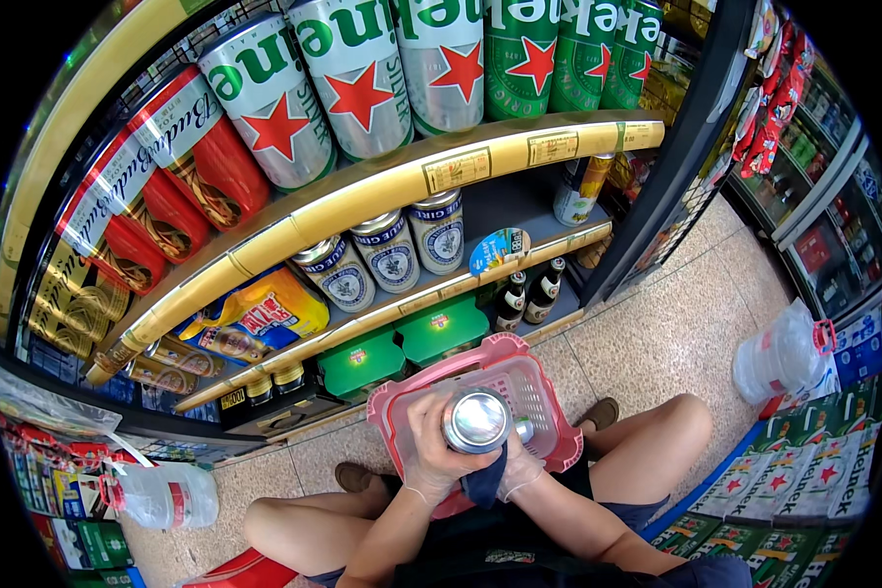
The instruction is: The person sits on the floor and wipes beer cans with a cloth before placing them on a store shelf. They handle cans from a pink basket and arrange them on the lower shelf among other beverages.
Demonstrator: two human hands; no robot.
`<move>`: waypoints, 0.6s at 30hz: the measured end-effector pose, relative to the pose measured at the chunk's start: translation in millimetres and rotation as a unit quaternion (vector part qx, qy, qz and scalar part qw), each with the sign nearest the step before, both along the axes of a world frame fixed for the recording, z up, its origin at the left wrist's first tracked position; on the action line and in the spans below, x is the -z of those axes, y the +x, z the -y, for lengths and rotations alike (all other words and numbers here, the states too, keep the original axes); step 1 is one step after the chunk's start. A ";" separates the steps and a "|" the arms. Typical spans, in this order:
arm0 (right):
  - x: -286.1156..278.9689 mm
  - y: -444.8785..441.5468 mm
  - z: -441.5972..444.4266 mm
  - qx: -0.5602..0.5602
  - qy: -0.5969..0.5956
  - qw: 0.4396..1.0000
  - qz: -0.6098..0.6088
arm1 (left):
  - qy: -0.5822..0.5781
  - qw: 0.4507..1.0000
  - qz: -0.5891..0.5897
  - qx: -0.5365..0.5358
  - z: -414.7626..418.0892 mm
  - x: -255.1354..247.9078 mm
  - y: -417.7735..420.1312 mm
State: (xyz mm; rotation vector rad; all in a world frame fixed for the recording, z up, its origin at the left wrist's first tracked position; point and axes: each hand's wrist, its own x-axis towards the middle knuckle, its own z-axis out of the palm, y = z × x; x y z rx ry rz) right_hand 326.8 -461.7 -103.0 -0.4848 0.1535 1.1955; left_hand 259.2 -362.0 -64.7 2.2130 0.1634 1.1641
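Observation:
In the head view, my left hand [434,445] is wrapped round a metal drink can [478,420], whose bare silver end faces the camera. My right hand [518,467], in a clear thin glove, holds a dark blue cloth [485,481] against the can's near side; its fingers are partly hidden. Both hands are above a pink plastic basket [571,450] between my knees. Another can [523,428] lies in the basket, partly covered by the held one. Ahead, a shelf holds Blue Girl cans [439,234], with large Heineken cans [441,66] above.
Budweiser cans [198,154] stand at the upper left. Dark bottles [542,290] and green packs [441,327] sit low ahead. Large clear water bottles [775,353] stand on the floor on both sides. Heineken cartons [786,470] are stacked at the right; a black shelf post [647,169] rises ahead.

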 end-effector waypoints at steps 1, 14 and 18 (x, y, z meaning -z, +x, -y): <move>-6.3 -0.8 0.3 0.000 -0.003 1.000 0.007 | 0.001 1.000 0.002 -0.009 -0.3 1.3 0.1; 49.9 20.2 8.6 0.038 -0.343 0.807 0.478 | -0.369 0.927 0.054 -0.045 -10.0 -16.8 20.1; 11.0 34.9 3.4 -0.217 -0.330 0.639 0.660 | -0.429 0.902 0.025 -0.048 -18.1 4.9 18.0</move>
